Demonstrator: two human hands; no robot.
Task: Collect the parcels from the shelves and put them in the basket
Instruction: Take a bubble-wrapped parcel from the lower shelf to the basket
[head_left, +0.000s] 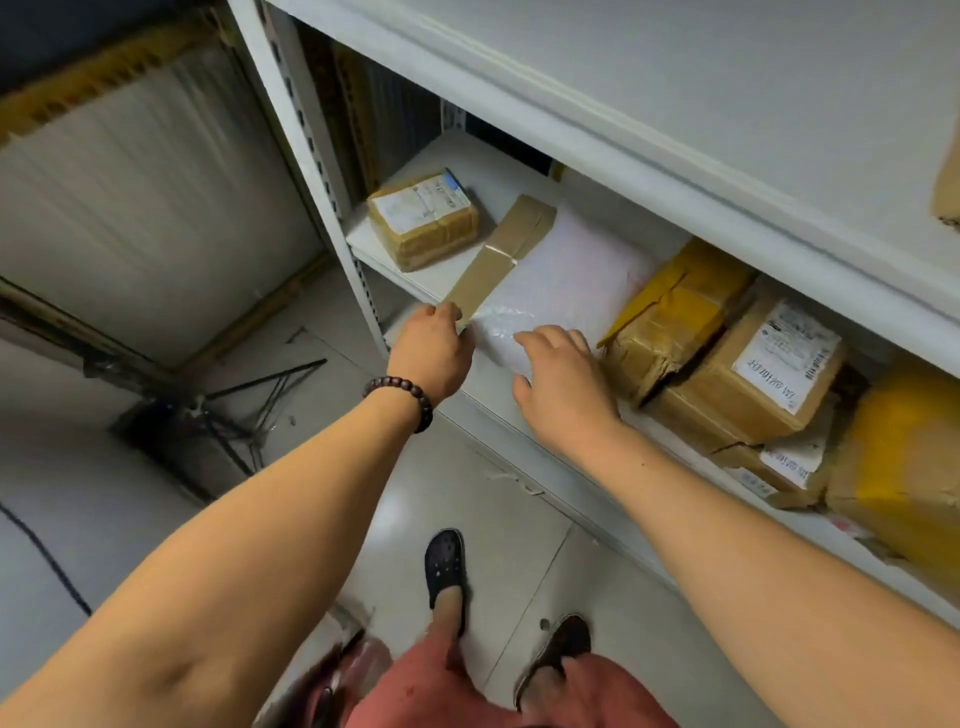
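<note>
On the lower white shelf (410, 275) lies a long flat brown cardboard parcel (501, 254), with my left hand (431, 348) closed on its near end. Beside it lies a white bubble-wrap parcel (561, 275); my right hand (563, 382) rests on its near end with fingers spread. A small taped brown box (423, 218) sits at the shelf's left end. To the right are a yellow-taped carton (670, 322), a labelled brown box (748, 374) and a larger yellow-taped parcel (898, 457). No basket is in view.
The upper shelf board (623, 104) overhangs the parcels. The slotted white upright (311, 171) stands left of my left hand. A black folding stand (223, 410) lies on the tiled floor at left. My feet in dark clogs (445, 566) stand below the shelf.
</note>
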